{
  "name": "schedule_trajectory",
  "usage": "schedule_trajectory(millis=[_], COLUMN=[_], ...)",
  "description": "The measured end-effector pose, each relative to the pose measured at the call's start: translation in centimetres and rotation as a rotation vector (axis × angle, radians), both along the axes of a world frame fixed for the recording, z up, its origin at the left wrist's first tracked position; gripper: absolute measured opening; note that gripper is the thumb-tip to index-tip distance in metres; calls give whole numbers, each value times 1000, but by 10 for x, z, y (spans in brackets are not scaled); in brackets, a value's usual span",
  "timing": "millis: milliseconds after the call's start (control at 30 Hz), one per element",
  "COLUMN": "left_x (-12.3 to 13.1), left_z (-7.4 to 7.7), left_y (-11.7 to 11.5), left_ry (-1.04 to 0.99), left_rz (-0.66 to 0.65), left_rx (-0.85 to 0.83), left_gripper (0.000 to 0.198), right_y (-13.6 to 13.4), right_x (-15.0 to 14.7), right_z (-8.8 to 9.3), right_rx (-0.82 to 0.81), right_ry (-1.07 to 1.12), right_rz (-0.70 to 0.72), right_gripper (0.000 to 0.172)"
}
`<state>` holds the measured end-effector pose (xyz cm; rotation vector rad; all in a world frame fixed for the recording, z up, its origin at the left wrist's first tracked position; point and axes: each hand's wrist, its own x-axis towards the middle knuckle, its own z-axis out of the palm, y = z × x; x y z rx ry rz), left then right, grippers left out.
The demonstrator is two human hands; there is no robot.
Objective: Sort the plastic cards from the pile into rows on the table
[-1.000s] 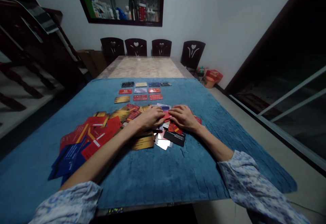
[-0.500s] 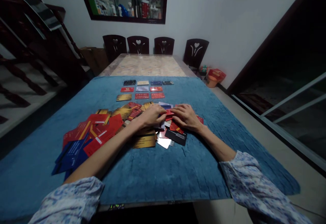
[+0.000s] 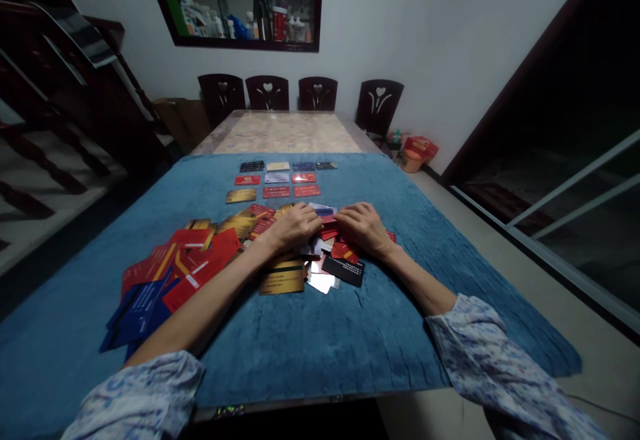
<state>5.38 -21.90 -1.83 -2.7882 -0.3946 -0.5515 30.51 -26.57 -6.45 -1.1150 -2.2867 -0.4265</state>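
Left hand (image 3: 296, 229) and right hand (image 3: 364, 229) shifted slightly forward, surface (image 3: 295, 130) partly under blue cloth (image 3: 320, 353), loose card pile (image 3: 283, 277) beneath both hands, card rows (image 3: 277, 178) beyond, red card (image 3: 329, 226) between curled fingers (image 3: 349, 216), whether clamped I cannot tell.

Pale sleeves (image 3: 505, 360), blue-patterned, perhaps floral, loose

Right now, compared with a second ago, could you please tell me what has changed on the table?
The red cards between the left hand and right hand have shifted slightly, seemingly tilting; whether either grip changed is unclear. The rows of cards beyond and the blue cards stayed put.
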Motion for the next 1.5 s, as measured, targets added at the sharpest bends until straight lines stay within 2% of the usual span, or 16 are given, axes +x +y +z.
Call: schedule_trajectory(millis=[233, 400, 667, 867, 1000, 1233, 1500], left_x=[-2, -2, -2, -2, -1, -1, 1], left_z=[-6, -13, -11, -10, -11, -12, -9], left_y=[1, 8, 5, 5, 5, 3, -2], left_ry=[-159, -237, -399, -389, -378, -360, -229], left_rz=[18, 100, 140, 135, 142, 167, 260], left_rx=[-1, -108, -315, -354, -348, -384, -348], left_gripper=[36, 28, 33, 27, 26, 31, 41], right_y=[3, 3, 2, 2, 2, 1, 1], right_x=[-1, -3, -7, -5, -7, -9, -8], right_z=[-4, -6, -6, -8, -9, -7, -6], right_rx=[24, 10, -6, -52, -55, -53, -65], right_ry=[147, 285, 365, 297, 317, 298, 243], right_rz=[-35, -60, -104, -143, -120, -128, -115], right_gripper=[24, 29, 29, 33, 32, 30, 31])
